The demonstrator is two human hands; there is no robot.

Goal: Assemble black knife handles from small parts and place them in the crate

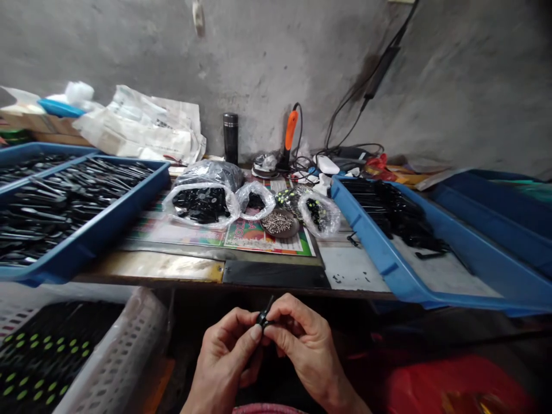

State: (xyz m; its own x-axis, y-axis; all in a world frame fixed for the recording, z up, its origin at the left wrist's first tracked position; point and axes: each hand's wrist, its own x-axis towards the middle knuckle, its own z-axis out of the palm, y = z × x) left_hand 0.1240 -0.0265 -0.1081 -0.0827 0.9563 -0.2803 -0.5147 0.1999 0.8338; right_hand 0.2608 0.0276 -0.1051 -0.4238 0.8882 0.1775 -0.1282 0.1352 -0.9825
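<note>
Just below the table's front edge, my left hand (230, 353) and my right hand (302, 345) meet and pinch a small black part (262, 317) between thumbs and fingertips. A thin dark end of it sticks up between the fingers; the rest is covered, so its exact kind is unclear. On the table beyond stand a clear bag of black pieces (200, 204), a smaller bag of dark pieces (255, 202), a round dish of small metal screws (279, 223) and a bag of black and yellow-green pieces (318, 214).
Blue trays of long black parts flank me: a left tray (107, 230) and a right tray (375, 253). A white basket (112, 351) of black pieces with green dots stands lower left. An orange-handled tool (291, 129), a dark flask (230, 138) and cables are along the wall.
</note>
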